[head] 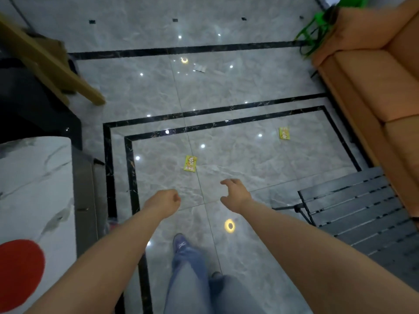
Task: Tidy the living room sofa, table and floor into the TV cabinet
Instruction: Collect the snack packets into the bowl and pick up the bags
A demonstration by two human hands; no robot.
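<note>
Lying flat on the glossy grey marble-look floor (249, 159), a small yellow-green rectangular packet with a cartoon figure printed on its face (190, 163) sits just ahead of both outstretched arms, its long side running roughly away from the person and a red strip across its near end. A second yellow-green printed packet of the same kind (284, 133) lies farther off to the right, well apart from the first and near the orange upholstered sofa (371, 87). Both packets sit inside the innermost black inlaid border line of the tiles. Farther away, past the outer border, a pale crumpled scrap (200, 68) lies on the floor; it is too blurred to identify.

The left hand (164, 201) is a closed grip: fingers curled into a fist with nothing in it, held above the floor short of the near packet. The right hand (235, 193) is an open grip, fingers and thumb spread in a loose claw, holding nothing, also in the air and just to the right of the near packet.

At the left stands a white marble-patterned bench top (34, 182) bearing a round red shape (19, 275) at its near corner. A black slatted folding chair (362, 214) stands at the right, against the sofa's near end. Green plastic strips (317, 28) hang beside the sofa's far arm. The person's blue jeans and one blue shoe (180, 243) show below.
</note>
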